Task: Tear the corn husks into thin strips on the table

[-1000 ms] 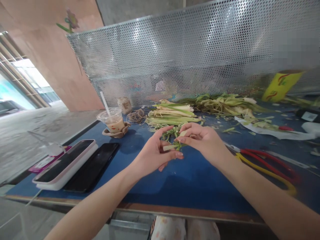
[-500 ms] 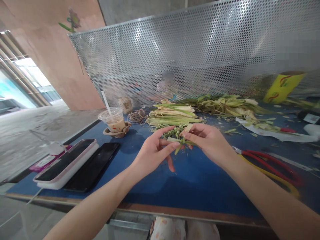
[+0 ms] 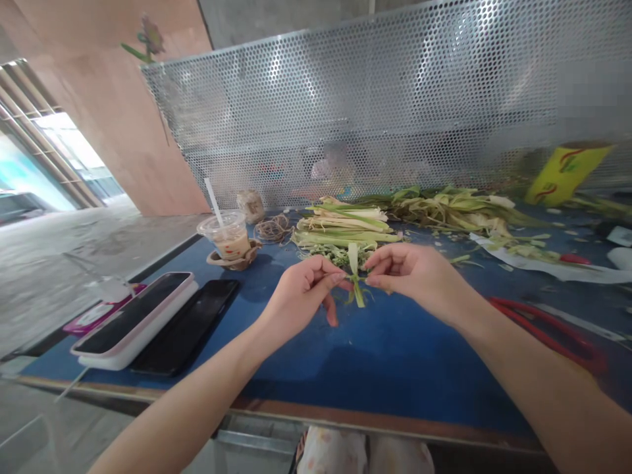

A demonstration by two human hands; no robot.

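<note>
A small pale green leaf strip (image 3: 353,261), husk-like and bunched at a narrow middle, stands between my two hands above the blue table. My left hand (image 3: 309,286) pinches it near the middle from the left, thumb against forefinger, with the lower fingers hanging loose. From the other side, my right hand (image 3: 407,273) pinches a thin end of it between thumb and fingertips. Just behind lies a heap of green shreds (image 3: 326,253). Beyond that sits a stack of long green and cream leaf strips (image 3: 345,227).
Leafy husks (image 3: 449,207) are piled at the back right beside a yellow roll (image 3: 567,174). Red-handled pliers (image 3: 548,329) lie by my right forearm. On the left are a drink cup (image 3: 227,237), string (image 3: 273,228), a black phone (image 3: 190,329) and a pink-edged device (image 3: 135,316). A perforated metal screen (image 3: 345,99) stands behind.
The leaf strip has turned from lying sideways to standing upright between my fingers. My right hand has shifted slightly right, its fingertips lower on the strip.
</note>
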